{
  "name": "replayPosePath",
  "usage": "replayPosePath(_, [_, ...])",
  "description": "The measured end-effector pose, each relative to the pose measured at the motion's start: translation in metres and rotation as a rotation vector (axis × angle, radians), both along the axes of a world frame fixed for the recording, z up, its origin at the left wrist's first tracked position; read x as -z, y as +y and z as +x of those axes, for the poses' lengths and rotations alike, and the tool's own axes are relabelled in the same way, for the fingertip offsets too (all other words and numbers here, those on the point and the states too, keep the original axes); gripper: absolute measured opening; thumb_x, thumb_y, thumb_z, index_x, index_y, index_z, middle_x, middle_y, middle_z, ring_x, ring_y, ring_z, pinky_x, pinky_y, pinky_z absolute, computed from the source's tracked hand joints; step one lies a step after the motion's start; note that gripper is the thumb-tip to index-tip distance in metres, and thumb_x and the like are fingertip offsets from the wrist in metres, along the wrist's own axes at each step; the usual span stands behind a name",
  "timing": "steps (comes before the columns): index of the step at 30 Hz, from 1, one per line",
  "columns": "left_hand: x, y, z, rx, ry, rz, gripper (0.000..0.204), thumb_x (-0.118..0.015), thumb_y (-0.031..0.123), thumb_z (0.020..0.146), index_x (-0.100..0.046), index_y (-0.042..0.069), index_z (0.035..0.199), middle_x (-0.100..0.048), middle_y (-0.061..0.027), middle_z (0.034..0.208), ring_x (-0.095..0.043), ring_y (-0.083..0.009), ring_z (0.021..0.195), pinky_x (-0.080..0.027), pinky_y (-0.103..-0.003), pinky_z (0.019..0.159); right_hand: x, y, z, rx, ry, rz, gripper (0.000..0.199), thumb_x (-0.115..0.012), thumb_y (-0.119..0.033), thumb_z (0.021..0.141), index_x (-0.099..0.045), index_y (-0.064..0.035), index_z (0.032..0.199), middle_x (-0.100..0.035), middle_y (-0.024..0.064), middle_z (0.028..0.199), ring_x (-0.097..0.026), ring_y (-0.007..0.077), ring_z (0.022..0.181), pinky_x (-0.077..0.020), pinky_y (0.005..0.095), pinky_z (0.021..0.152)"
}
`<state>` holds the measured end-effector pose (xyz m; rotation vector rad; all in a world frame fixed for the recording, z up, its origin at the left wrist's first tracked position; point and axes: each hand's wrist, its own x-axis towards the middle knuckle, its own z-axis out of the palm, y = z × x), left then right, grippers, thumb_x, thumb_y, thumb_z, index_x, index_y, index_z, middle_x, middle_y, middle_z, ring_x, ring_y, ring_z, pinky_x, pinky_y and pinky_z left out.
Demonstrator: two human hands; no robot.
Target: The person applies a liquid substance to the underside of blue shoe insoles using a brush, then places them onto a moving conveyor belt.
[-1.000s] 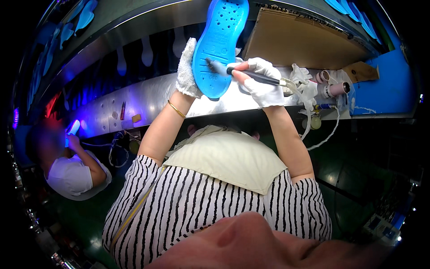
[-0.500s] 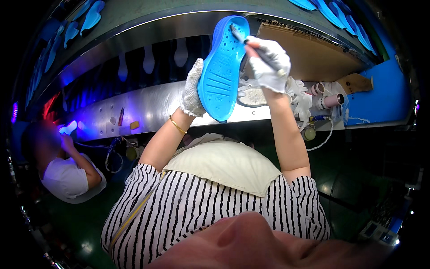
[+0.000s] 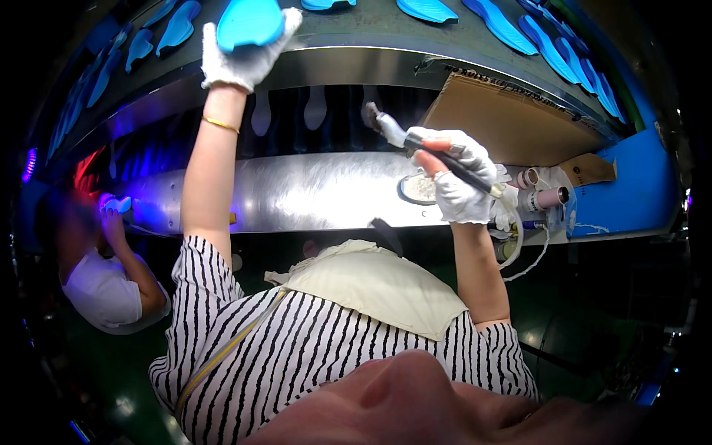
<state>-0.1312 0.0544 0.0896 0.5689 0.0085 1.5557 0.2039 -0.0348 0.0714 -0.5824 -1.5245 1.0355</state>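
My left hand [image 3: 248, 65], in a white glove, reaches out over the green belt at the upper left and grips one end of a blue shoe sole [image 3: 250, 24]. Its thumb and fingers lie along the sole's sides; the sole's far part runs out of the picture. In my gloved right hand [image 3: 461, 174], above the steel shelf, is a brush [image 3: 391, 131] with a dark handle. The brush's greyish bristles point up and to the left, touching nothing. Close below this hand, partly hidden by it, an oval dish [image 3: 417, 190] of whitish stuff rests on the shelf.
Several blue soles [image 3: 498, 28] lie along the belt [image 3: 348, 28]. A cardboard sheet [image 3: 512, 111] leans at the right, near a pink bottle [image 3: 550, 197]. The steel shelf [image 3: 319, 185] runs across below the belt. Another person [image 3: 107, 289] sits at the far left.
My left hand has carried the blue sole up and left, from in front of me to over the belt. The brush has come away from the sole, and my right hand is slightly lower.
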Motion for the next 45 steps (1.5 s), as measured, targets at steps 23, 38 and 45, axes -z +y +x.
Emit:
replayPosePath(23, [-0.009,-0.031,-0.143,-1.611,2.431,-0.016,0.028,-0.071,0.029,0.078,-0.070,0.005,0.093,-0.066,-0.0133,0.099,-0.060,-0.0314,0.098,-0.046,-0.038,0.089,0.045,0.007,0.016,0.003,-0.035,-0.222,0.019,-0.070,0.005,0.079,-0.067,-0.0029,0.096,-0.068,0.0068,0.093,-0.060,0.0053,0.072,-0.0472,0.0176,0.062])
replayPosePath(38, [-0.007,-0.112,0.031,-0.102,0.341,-0.035,0.055,-0.039,0.049,0.097,-0.048,0.013,0.056,-0.050,-0.0084,0.077,-0.044,-0.0201,0.073,-0.041,-0.030,0.068,0.057,0.012,0.010,-0.016,-0.010,-0.360,0.025,-0.070,0.004,0.078,-0.055,-0.0053,0.097,-0.065,0.0077,0.085,-0.061,0.0101,0.068,-0.0488,0.0220,0.062])
replayPosePath(45, [0.094,-0.131,0.114,0.266,0.080,-0.384,0.093,-0.033,0.078,0.082,-0.034,0.006,0.140,-0.050,-0.0189,0.131,-0.051,-0.0360,0.119,-0.039,-0.058,0.101,0.055,0.010,0.004,-0.106,-0.045,-0.227,0.025,-0.069,0.004,0.077,-0.053,-0.0054,0.093,-0.061,0.0065,0.084,-0.059,0.0092,0.068,-0.0469,0.0207,0.060])
